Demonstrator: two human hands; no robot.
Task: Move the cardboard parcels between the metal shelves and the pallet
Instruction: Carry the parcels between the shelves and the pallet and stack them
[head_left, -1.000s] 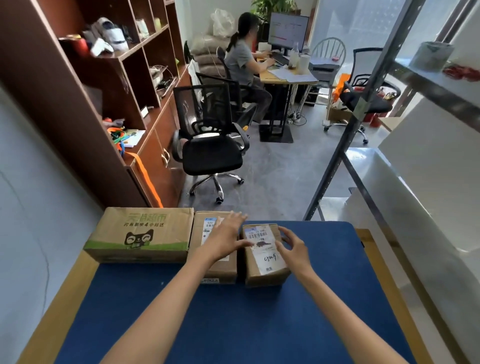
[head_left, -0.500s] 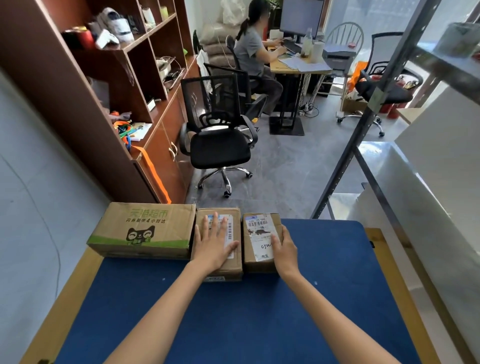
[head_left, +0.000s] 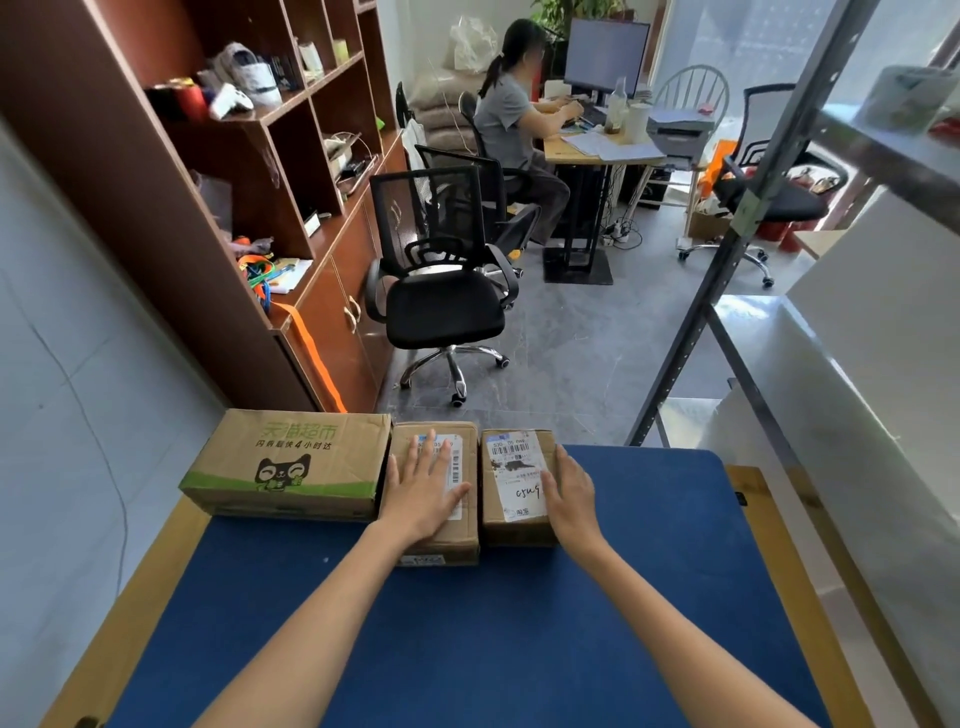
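Three cardboard parcels stand in a row at the far edge of the blue-covered pallet (head_left: 519, 649). The big one with green print and a cat logo (head_left: 291, 462) is on the left. The middle parcel (head_left: 457, 540) has my left hand (head_left: 423, 488) lying flat on its top, fingers spread. The small parcel with a white label (head_left: 511, 478) is on the right, and my right hand (head_left: 569, 493) presses flat against its right side. The metal shelves (head_left: 779, 332) rise at the right.
A brown wooden cabinet (head_left: 218, 197) with clutter lines the left wall. Beyond the pallet stands a black office chair (head_left: 441, 291). A person sits at a desk (head_left: 597, 148) further back. A second black chair (head_left: 769, 192) is at the far right.
The small parcel has been set down beside the middle one. My left hand moved off it onto the middle parcel's top, and my right hand settled against its right side.
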